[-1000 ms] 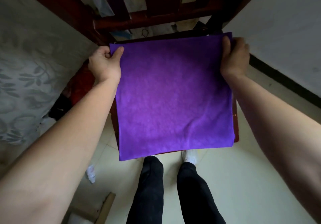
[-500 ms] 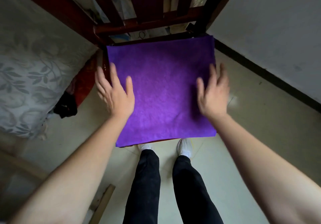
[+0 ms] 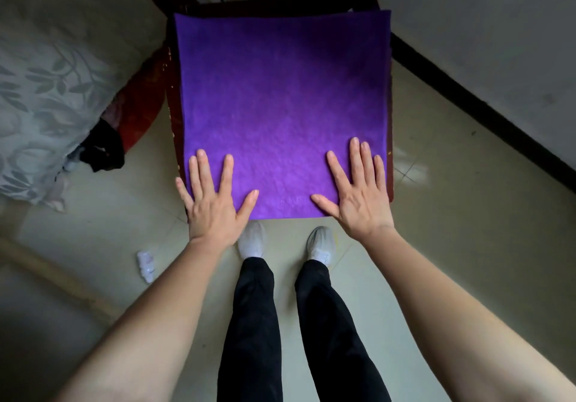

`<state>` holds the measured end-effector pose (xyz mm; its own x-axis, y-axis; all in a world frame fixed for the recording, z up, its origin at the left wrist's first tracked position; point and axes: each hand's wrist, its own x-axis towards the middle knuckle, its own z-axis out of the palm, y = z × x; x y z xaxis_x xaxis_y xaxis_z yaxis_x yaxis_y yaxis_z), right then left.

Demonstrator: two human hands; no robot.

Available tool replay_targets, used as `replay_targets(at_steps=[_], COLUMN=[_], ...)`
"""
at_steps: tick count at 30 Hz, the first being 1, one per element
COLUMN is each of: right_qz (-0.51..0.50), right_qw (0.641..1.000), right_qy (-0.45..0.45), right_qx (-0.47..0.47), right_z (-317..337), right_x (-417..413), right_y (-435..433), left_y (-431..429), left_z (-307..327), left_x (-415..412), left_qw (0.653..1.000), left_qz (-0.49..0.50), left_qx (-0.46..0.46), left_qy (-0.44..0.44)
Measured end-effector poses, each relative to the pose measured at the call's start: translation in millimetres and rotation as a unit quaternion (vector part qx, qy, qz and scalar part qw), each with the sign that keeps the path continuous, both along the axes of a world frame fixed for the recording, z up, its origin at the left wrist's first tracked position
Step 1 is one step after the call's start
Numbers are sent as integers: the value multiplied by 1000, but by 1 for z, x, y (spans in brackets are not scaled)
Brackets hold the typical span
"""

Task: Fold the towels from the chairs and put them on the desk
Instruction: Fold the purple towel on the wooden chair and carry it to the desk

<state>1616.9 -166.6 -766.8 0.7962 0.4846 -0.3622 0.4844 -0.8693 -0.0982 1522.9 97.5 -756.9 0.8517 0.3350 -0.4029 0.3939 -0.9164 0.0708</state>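
Observation:
A purple towel (image 3: 280, 99) lies flat and folded square over the seat of a dark red wooden chair (image 3: 173, 96), covering nearly all of it. My left hand (image 3: 215, 202) rests flat on the towel's near left corner, fingers straight and spread. At the near right corner my right hand (image 3: 358, 192) presses down the same way, palm flat. Neither hand holds anything. The desk is not in view.
A bed with a grey leaf-patterned cover (image 3: 40, 90) stands at the left, with red and black cloth (image 3: 124, 127) bunched between it and the chair. A white wall with a dark skirting (image 3: 486, 111) runs at the right. A crumpled white scrap (image 3: 146, 264) lies on the tiled floor.
Both hands let go of the towel's far corners, opened flat, and slid back over the towel to its near edge. The towel now lies flat on the seat.

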Motion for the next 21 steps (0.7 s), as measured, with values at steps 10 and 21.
replay_targets(at_steps=[10,21], right_qz=[24,-86], right_qw=[999,993], right_qy=[25,30], right_qx=[-12,70], right_z=[9,65], right_x=[-14,-39], right_y=[-11,-36], left_y=[8,24], left_z=[5,56], left_x=[-21,-48], left_qw=[990,981], left_qz=[-135,-188], left_qx=[25,18], left_qy=[34,-46])
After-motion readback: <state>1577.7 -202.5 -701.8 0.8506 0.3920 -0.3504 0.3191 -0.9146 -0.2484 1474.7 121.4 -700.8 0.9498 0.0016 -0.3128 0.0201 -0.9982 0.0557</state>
